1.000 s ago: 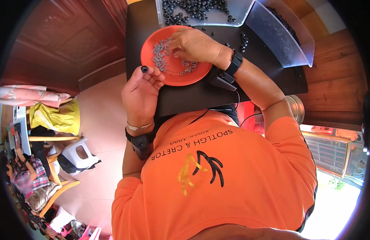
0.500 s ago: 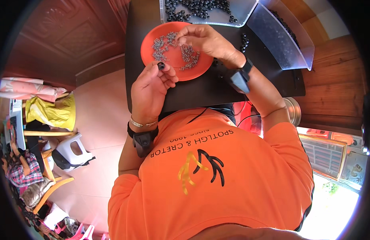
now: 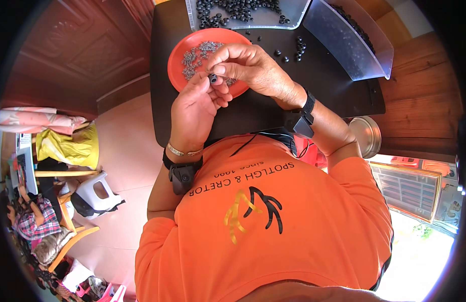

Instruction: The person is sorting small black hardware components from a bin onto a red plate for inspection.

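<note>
Black bench (image 3: 273, 108) against wood panelling, pink floor on the left. Red plate (image 3: 180, 53) on the bench holds a heap of small grey metal bits (image 3: 195, 53). Both hands meet just over the plate's near edge. Left hand (image 3: 195, 108): fingers pinched on a small black ring (image 3: 212, 78). Right hand (image 3: 250, 65): fingers curled, tips at the same ring (grip unclear). Clear tray (image 3: 293, 12) beyond holds more black rings (image 3: 233, 7); a few lie loose on the bench.

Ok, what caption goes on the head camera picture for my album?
Both hands, left and right, pinch a black ring above an orange plate.
</note>
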A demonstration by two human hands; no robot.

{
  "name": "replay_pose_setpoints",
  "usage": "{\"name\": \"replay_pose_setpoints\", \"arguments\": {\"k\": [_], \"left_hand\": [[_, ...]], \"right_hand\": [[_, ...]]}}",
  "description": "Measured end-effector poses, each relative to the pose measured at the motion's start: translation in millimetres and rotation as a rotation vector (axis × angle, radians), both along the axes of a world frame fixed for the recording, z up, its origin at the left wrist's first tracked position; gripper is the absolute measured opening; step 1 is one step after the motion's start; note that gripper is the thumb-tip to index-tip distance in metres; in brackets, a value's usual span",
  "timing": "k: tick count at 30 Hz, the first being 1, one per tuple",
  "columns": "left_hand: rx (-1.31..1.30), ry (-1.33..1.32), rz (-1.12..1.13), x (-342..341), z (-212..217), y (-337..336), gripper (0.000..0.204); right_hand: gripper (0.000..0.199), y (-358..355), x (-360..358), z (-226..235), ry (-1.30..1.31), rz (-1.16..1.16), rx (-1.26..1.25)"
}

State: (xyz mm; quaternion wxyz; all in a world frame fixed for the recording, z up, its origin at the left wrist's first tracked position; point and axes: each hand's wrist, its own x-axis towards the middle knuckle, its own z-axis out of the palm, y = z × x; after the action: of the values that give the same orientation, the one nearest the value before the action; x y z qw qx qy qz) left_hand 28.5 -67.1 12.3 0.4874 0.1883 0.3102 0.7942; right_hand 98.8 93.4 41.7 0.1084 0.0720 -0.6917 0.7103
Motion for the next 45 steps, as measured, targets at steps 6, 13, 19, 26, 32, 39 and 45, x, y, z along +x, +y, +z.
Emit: {"name": "replay_pose_setpoints", "arguments": {"k": [6, 13, 19, 26, 32, 39, 45], "left_hand": [[0.018, 0.000, -0.003, 1.7, -1.2, 3.9, 0.022], [-0.035, 0.067, 0.064, 2.2, 12.3, 4.2, 0.026], [-0.084, 0.171, -0.030, -14.1, 1.0, -5.0, 0.019], [0.042, 0.153, 0.014, -19.8, 11.1, -9.2, 0.019], [0.032, 0.135, 0.014, -23.8, 8.6, -9.5, 0.019], [0.009, 0.125, 0.009, -20.8, 9.0, -6.2, 0.018], [0.003, 0.111, -0.008, -19.4, 11.4, -2.2, 0.019]], "right_hand": [[0.010, -1.6, 7.8, -3.9, 0.009, -0.012, -0.088], [0.015, -5.7, 12.7, -1.5, 0.418, -0.323, 0.726], [0.019, -6.6, 20.7, 10.2, 0.408, -0.358, 1.119], [0.012, 70.3, 7.8, 10.5, 0.250, -0.538, 1.035], [0.021, 141.5, -10.2, -24.7, -0.153, -0.648, 1.301], [0.021, 142.3, -22.1, -34.4, -0.208, -0.476, 1.342], [0.021, 83.1, -3.9, 7.0, -0.131, -0.224, 0.210]]}}
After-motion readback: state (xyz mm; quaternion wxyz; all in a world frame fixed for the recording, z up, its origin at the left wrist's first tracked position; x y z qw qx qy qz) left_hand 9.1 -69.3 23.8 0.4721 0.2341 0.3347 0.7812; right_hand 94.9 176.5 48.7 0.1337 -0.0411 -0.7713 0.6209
